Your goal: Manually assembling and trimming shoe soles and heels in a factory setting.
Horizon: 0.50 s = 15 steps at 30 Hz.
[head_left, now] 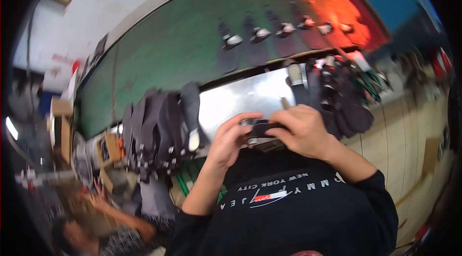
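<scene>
In front of my chest, both hands are closed on a small dark piece with a lighter, shiny bit at its left end (262,129); its kind is not clear. My left hand (227,141) grips its left end between thumb and fingers. My right hand (304,131) pinches the right end. A thin tan stick (285,103) juts up above the right hand's fingers; its lower end is hidden. Beyond the hands lies a shiny metal worktop (243,93). Dark, long sole-shaped pieces (168,120) are heaped to its left, more dark pieces (344,111) to its right.
A green belt (163,53) runs behind the worktop, with a row of dark pieces with whitish parts (285,28) on it. An orange-red glow (344,15) lights its right end. Green-handled scissors (370,82) lie at right. Another person (120,236) is at lower left, near cardboard boxes (108,150).
</scene>
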Available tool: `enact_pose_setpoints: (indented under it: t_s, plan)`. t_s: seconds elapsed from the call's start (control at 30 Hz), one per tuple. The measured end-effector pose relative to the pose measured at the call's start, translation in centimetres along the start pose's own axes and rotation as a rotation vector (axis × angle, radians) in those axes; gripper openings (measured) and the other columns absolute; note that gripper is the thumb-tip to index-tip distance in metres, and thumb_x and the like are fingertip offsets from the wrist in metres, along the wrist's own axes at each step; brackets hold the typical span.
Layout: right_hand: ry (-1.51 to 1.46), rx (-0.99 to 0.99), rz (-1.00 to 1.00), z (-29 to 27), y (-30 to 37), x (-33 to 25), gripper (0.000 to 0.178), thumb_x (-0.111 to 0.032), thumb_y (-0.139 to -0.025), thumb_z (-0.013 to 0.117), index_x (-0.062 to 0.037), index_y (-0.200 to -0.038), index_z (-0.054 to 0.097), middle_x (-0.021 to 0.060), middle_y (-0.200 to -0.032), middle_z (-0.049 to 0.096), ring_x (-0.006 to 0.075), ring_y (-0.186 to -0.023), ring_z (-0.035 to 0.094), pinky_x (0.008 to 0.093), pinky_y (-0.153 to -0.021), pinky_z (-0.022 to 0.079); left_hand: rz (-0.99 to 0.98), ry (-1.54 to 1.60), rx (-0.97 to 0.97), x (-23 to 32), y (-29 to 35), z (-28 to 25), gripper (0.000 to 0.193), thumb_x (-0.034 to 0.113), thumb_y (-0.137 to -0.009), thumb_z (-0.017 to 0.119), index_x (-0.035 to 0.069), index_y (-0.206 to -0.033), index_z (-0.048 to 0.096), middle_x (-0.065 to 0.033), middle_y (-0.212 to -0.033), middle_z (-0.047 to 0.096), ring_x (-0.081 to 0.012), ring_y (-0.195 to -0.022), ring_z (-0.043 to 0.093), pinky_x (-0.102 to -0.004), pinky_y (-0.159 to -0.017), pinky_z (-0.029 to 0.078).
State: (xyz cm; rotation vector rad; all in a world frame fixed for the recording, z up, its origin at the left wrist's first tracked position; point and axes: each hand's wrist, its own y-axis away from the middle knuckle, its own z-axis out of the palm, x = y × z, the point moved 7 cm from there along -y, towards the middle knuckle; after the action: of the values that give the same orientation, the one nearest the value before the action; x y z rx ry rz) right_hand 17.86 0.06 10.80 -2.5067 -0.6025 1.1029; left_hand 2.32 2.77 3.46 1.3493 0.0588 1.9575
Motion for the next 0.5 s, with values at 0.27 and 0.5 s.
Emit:
enact_pose_setpoints:
  t_s: [0.27,0.5]
  plan:
    - [-0.102,-0.039,0.007,-0.3,-0.2,1.8,0.016,-0.009,-0.073,0.071,-0.0070,-0.079,0.056,0.0058,-0.062,0.055,0.0257,-0.056,0.054,0.0351,-0.055,0.039,0.026,-0.003,0.066,0.4,-0.3,2.0,0.034,0.007,-0.087,0.043,-0.003,-0.118,0.053,-0.0098,-0.102,0.061,-0.0136,-0.087,0.061,-0.0273,-0.076,0.052]
    - [-0.112,0.023,0.003,0.2,0.3,2.0,0.015,-0.005,-0.070,0.072,-0.0050,-0.075,0.058,0.0066,-0.062,0.057,0.0240,-0.054,0.055,0.0336,-0.053,0.040,0.036,-0.222,0.075,0.3,-0.6,2.2,0.024,0.007,-0.091,0.046,-0.002,-0.112,0.054,-0.0076,-0.100,0.062,-0.0124,-0.085,0.060,-0.0257,-0.078,0.050]
